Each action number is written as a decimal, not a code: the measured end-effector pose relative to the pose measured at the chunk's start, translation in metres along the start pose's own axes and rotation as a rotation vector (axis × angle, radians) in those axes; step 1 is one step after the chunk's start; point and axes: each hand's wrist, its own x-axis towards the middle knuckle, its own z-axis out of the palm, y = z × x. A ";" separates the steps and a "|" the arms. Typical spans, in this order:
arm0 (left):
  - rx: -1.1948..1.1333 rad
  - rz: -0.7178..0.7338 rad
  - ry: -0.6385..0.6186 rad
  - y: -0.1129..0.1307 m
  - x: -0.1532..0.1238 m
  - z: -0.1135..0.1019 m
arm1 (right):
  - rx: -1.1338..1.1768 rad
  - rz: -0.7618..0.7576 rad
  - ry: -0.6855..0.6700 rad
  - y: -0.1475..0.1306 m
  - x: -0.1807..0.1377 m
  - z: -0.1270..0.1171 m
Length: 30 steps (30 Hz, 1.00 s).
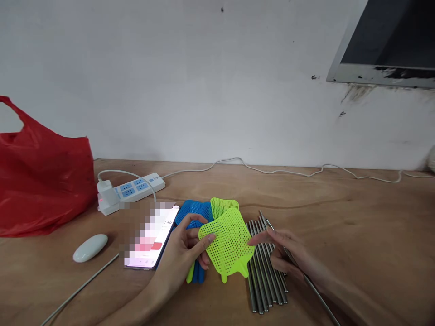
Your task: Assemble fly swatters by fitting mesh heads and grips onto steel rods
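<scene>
My left hand (192, 246) pinches a yellow-green fly swatter head (229, 242), a perforated plastic paddle, by its left edge with the thumb in front. My right hand (287, 251) is closed around a thin metal rod (314, 290) that slants down to the lower right; its index finger reaches to the paddle's right edge. Behind the held paddle lie blue fly swatter heads (195, 210) and another yellow-green head (224, 206). Under my right hand, several metal rods (263, 280) lie side by side on the table, partly hidden by it.
A lit phone (152, 244) lies left of my left hand. Farther left are a white power strip (136, 190) with a plugged-in adapter, a white oval object (90, 247) and a red plastic bag (44, 181). A white cable (265, 171) runs along the wall on the wooden table (367, 226).
</scene>
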 end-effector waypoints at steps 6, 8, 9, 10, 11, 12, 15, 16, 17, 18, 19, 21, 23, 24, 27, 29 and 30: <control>0.041 0.076 0.019 0.011 -0.004 0.000 | 0.049 -0.023 0.108 0.000 0.003 -0.001; 0.110 0.049 -0.034 0.013 -0.006 0.000 | 0.090 -0.026 0.119 -0.002 0.003 0.002; 0.144 0.032 -0.058 0.014 -0.006 0.000 | 0.101 -0.022 0.112 -0.003 0.003 0.003; 0.172 0.017 -0.066 0.015 -0.006 -0.001 | 0.107 -0.021 0.108 -0.004 0.003 0.004; 0.191 0.005 -0.056 0.015 -0.006 -0.002 | 0.104 -0.025 0.113 -0.004 0.003 0.005; 0.202 -0.002 -0.034 0.015 -0.004 -0.003 | 0.101 -0.038 0.137 -0.004 0.003 0.004; 0.220 -0.018 0.044 0.015 0.001 -0.009 | 0.136 -0.099 0.274 -0.003 0.004 0.001; 0.223 -0.024 0.065 0.015 0.003 -0.011 | 0.159 -0.111 0.314 -0.003 0.004 -0.001; 0.225 -0.033 0.080 0.016 0.004 -0.012 | 0.181 -0.117 0.343 -0.002 0.005 -0.003; 0.225 -0.043 0.091 0.017 0.006 -0.014 | 0.197 -0.118 0.358 -0.002 0.006 -0.004; 0.221 -0.055 0.098 0.018 0.006 -0.015 | 0.205 -0.118 0.361 -0.002 0.006 -0.005; 0.206 -0.073 0.101 0.019 0.007 -0.016 | 0.207 -0.118 0.358 -0.002 0.007 -0.005; 0.185 -0.088 0.103 0.018 0.007 -0.017 | 0.207 -0.112 0.341 -0.001 0.007 -0.004; 0.172 -0.097 0.104 0.018 0.007 -0.017 | 0.207 -0.107 0.331 -0.001 0.008 -0.004; 0.127 -0.128 0.100 0.016 0.007 -0.017 | 0.225 -0.099 0.303 0.000 0.008 -0.005; 0.114 -0.147 0.083 0.014 0.007 -0.018 | 0.236 -0.094 0.290 0.000 0.008 -0.006; 0.115 -0.156 0.076 0.013 0.007 -0.018 | 0.236 -0.093 0.287 0.000 0.007 -0.006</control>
